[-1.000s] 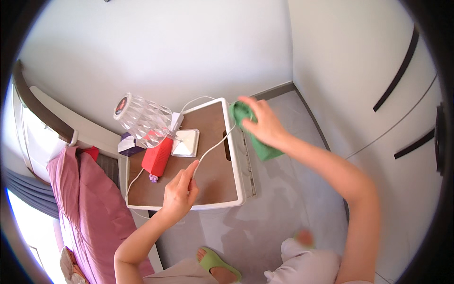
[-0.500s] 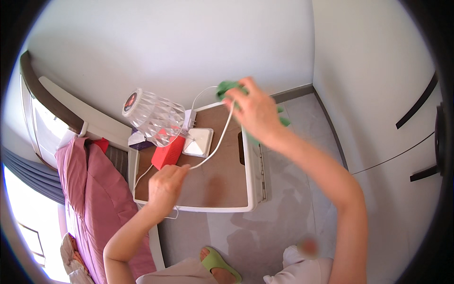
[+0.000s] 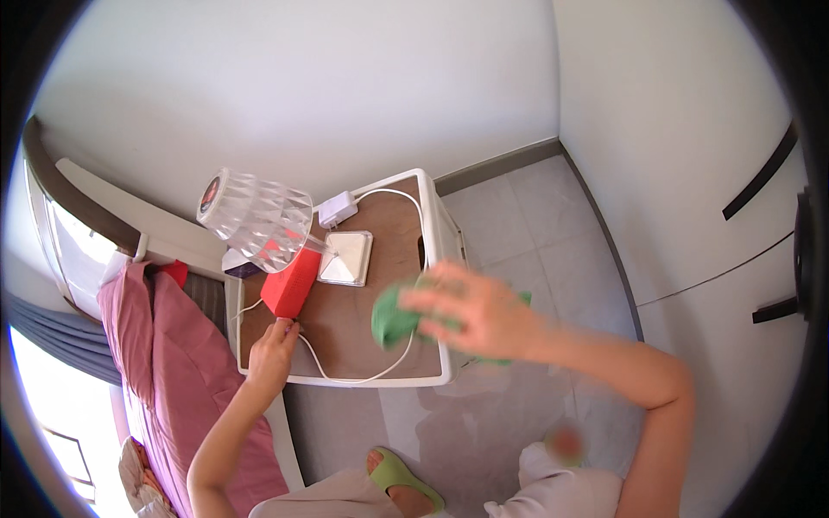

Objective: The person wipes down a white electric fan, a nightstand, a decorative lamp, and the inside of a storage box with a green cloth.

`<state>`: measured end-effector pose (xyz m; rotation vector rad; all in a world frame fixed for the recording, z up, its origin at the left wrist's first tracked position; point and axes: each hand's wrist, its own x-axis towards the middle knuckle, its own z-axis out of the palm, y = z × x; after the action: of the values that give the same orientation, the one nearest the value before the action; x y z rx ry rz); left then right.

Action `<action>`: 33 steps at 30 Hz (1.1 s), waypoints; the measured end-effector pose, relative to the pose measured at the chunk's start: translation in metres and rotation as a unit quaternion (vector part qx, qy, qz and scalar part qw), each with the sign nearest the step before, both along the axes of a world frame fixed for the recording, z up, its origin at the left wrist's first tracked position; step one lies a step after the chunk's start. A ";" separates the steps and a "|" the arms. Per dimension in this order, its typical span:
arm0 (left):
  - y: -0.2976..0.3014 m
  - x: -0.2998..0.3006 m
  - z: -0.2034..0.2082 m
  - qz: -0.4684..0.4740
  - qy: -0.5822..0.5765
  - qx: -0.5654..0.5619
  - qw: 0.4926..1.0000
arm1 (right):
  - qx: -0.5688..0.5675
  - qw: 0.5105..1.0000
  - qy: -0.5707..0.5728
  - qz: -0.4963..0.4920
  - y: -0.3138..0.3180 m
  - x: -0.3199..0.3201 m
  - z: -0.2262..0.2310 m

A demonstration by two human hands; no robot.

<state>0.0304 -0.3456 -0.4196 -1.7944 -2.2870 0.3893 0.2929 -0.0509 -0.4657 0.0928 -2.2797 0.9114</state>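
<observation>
My right hand [image 3: 484, 315], blurred by motion, grips a green cloth [image 3: 395, 318] over the right front part of the bedside table [image 3: 445, 366]. My left hand [image 3: 273, 352] is pinched on one end of a white charging cable [image 3: 363, 380], just in front of a red box [image 3: 291, 285]. The cable loops along the table's front and right edges and back to a white charger plug [image 3: 338, 209]. Behind the red box, a clear faceted lamp [image 3: 261, 216] leans left over the tabletop. Its square base [image 3: 345, 258] rests flat.
Left of the table are a bed with pink bedding [image 3: 186, 388] and a small dark box [image 3: 240, 264]. A white wall stands behind. White cupboard doors with black handles [image 3: 762, 173] rise at the right. My foot wears a green slipper [image 3: 401, 479] on the grey tiles.
My right hand has brought the green cloth from the table's back edge toward its front right. My left hand has moved slightly left and down with the cable, which now lies along the table edge.
</observation>
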 end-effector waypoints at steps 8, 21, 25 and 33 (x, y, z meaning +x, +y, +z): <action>0.088 0.116 -0.007 -0.086 -0.232 0.056 0.967 | -0.279 0.935 0.083 -0.205 -0.003 -0.020 -0.063; 0.123 0.115 -0.044 -0.079 -0.282 -0.001 0.956 | -0.255 0.935 0.095 -0.226 0.035 -0.104 -0.089; 0.121 0.116 -0.043 -0.070 -0.287 -0.003 0.955 | -0.314 0.910 0.112 -0.244 0.065 -0.144 -0.108; 0.127 0.116 -0.044 -0.075 -0.291 0.009 0.954 | -0.386 0.856 -0.138 -0.315 0.041 -0.140 -0.240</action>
<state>0.1465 -0.2187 -0.4638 -2.2885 -2.4544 -0.2239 0.1530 -0.0101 -0.7054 -1.1265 -1.7893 1.4271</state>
